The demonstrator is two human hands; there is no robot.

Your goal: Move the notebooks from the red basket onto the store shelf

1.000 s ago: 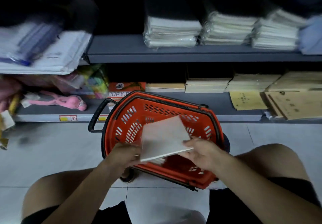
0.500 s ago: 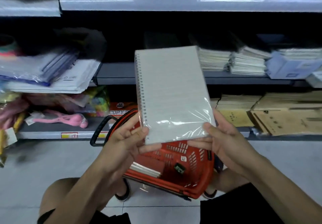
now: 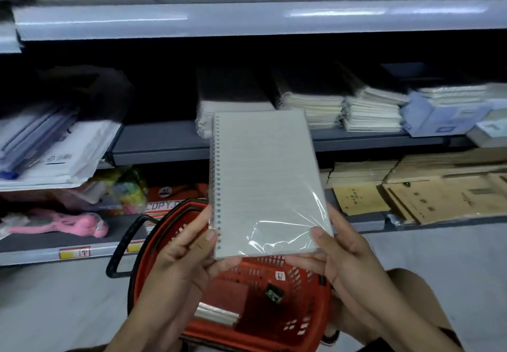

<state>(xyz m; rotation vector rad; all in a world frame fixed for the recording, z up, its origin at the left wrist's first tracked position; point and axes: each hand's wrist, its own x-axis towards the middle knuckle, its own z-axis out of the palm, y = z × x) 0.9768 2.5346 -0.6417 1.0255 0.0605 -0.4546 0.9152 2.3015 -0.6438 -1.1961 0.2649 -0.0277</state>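
A grey spiral notebook in clear plastic wrap is held upright in front of the shelves, spiral edge on the left. My left hand pinches its lower left corner, thumb on the front. My right hand grips its lower right corner the same way. Below them stands the red basket on the floor, with a red-covered notebook lying flat inside. Behind the held notebook, the middle store shelf carries stacks of wrapped notebooks.
The top shelf holds more pale stacks. Blue-white paper packs sit at the right of the middle shelf, loose folders at the left. Brown envelopes and a pink toy lie on the bottom shelf. The basket's black handle sticks out left.
The notebook came up out of the basket and now stands upright before the middle shelf. Both hands kept hold of its lower corners. My view tilted up towards the shelves.
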